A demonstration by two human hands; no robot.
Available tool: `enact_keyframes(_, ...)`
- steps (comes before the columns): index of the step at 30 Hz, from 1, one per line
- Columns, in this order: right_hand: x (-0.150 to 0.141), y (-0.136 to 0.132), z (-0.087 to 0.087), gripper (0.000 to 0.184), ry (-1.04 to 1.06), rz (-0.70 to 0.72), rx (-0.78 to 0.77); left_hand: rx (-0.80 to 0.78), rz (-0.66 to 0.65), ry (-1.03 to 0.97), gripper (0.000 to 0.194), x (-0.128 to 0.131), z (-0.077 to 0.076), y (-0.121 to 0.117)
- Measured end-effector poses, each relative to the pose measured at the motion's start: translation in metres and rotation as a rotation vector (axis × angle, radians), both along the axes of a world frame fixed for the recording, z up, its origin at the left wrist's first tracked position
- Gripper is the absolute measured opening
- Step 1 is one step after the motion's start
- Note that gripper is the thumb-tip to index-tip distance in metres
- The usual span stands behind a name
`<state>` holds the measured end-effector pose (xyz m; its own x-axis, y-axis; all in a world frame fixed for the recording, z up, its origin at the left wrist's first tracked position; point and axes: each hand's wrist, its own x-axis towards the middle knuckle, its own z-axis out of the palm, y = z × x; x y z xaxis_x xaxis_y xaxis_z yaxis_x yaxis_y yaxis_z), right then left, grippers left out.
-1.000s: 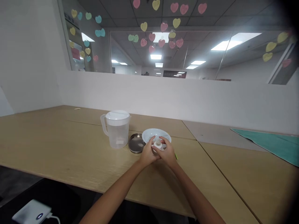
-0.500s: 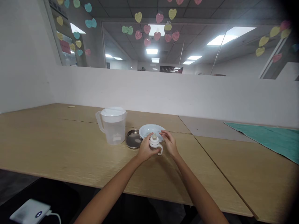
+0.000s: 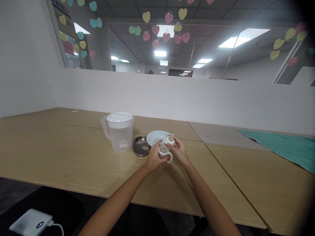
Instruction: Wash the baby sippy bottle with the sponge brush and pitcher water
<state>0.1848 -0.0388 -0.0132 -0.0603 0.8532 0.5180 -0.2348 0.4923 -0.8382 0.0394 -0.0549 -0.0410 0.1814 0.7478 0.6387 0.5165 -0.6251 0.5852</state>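
Note:
My left hand (image 3: 154, 157) is closed around a clear baby bottle (image 3: 163, 151) with a white handle, its mouth uncovered. Just above and to the right, my right hand (image 3: 180, 151) grips a white nipple cap (image 3: 169, 140), lifted off the bottle and tilted. Behind both hands sits a pale blue bowl (image 3: 154, 135), partly covered by my fingers. To the left of my left hand lies a round metal dish (image 3: 141, 147).
A translucent lidded pitcher (image 3: 120, 134) stands left of the metal dish. A green cloth (image 3: 283, 146) lies on the right of the wooden table (image 3: 86, 160). A white power bank (image 3: 31, 223) with a cable rests at lower left, below the table edge.
The nipple cap, on the bottle before, is now off it in my right hand, up and to the right. My right hand went from open to closed. My left hand keeps the bottle.

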Motion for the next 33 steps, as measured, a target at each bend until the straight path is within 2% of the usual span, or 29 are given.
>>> enact_keyframes(2,0.004,-0.001,0.006,0.049,0.109,0.024,-0.055,-0.006,0.009,0.010,0.085,0.000,-0.001,0.000)
enact_keyframes(5,0.010,-0.001,0.014,0.048,0.228,0.029,-0.050,-0.009,0.016,0.026,0.085,0.000,-0.002,0.002)
enact_keyframes(10,0.021,0.007,0.021,0.041,0.384,-0.102,0.046,0.015,0.008,0.039,0.083,-0.001,-0.003,0.002)
enact_keyframes(14,0.022,0.023,0.017,0.041,0.440,-0.174,0.028,0.021,0.008,0.039,0.082,-0.001,-0.002,0.000)
enact_keyframes(17,0.018,0.040,0.005,0.046,0.421,-0.248,-0.017,0.027,0.009,0.043,0.081,-0.001,-0.002,0.000)
enact_keyframes(21,0.013,0.063,-0.018,0.048,0.249,-0.456,-0.038,0.029,-0.002,0.053,0.079,-0.002,-0.003,0.000)
enact_keyframes(26,0.010,0.066,-0.031,0.032,-0.265,-0.621,0.111,0.033,0.002,0.074,0.077,-0.002,-0.002,0.000)
enact_keyframes(29,0.010,0.057,-0.028,0.028,-0.523,-0.579,0.174,0.043,0.002,0.082,0.076,-0.001,-0.002,0.000)
enact_keyframes(31,0.010,0.053,-0.026,0.032,-0.636,-0.517,0.152,0.041,0.002,0.085,0.075,-0.001,-0.001,0.000)
enact_keyframes(33,0.012,0.050,-0.025,0.037,-0.708,-0.517,0.113,0.038,0.001,0.091,0.075,-0.001,-0.001,0.000)
